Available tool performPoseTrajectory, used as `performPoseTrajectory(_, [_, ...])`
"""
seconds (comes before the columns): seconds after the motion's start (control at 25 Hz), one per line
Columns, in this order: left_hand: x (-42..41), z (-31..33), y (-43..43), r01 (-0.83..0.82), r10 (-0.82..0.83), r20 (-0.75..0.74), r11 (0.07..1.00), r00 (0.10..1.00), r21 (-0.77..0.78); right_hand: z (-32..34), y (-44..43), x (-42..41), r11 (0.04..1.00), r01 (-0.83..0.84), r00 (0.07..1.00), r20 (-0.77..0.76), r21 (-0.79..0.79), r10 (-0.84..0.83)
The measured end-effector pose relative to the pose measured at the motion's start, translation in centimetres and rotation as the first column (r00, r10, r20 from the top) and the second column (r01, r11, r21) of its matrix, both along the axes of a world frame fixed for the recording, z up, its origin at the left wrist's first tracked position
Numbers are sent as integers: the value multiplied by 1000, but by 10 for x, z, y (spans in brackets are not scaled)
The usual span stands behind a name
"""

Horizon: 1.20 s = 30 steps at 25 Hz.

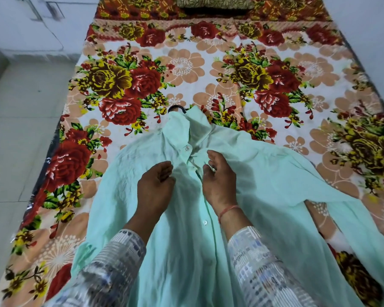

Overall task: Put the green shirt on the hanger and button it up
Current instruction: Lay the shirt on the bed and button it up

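Note:
A pale mint-green shirt (264, 173) lies front up on the bed, collar pointing away from me. A dark hanger hook (175, 108) sticks out past the collar; the rest of the hanger is hidden inside the shirt. A white button (187, 148) near the collar is fastened, and another white button (205, 222) shows lower on the placket. My left hand (155, 187) rests on the left chest panel with fingers curled. My right hand (218, 180) hovers at the placket with fingers loosely bent. Whether either hand pinches the fabric I cannot tell.
The shirt lies on a bed covered with a floral sheet (142, 85) in red, yellow and peach. A patterned pillow (213, 3) sits at the far end. Pale tiled floor (20, 129) runs along the bed's left side.

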<state>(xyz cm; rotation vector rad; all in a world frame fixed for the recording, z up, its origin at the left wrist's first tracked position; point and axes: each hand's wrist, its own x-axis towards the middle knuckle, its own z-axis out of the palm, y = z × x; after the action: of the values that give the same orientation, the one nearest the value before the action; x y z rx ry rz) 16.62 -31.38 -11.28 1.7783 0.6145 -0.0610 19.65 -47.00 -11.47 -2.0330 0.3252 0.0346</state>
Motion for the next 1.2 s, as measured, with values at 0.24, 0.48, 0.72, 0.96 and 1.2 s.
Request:
performPoseTrajectory(0.24, [-25, 38, -74, 159, -151, 111, 984, 982, -77, 28, -38, -40, 999, 8, 992, 123, -32, -5])
performPoseTrajectory(0.48, [-46, 52, -153, 208, -199, 109, 975, 974, -73, 38, -113, -67, 999, 34, 993, 109, -1, -33])
performPoseTrajectory(0.72, [-82, 55, -255, 254, -249, 78, 966, 965, -55, 35, -207, -116, 997, 60, 993, 103, -41, -55])
performPoseTrajectory(0.96, [-142, 42, -376, 402, -402, 4, 915, 915, -31, 27, -339, -188, 967, 180, 984, 37, -180, -176])
performPoseTrajectory(1.2, [-200, 25, -474, 474, -470, -129, 881, 873, -4, 19, -466, -259, 755, 224, 933, -87, -616, -348])
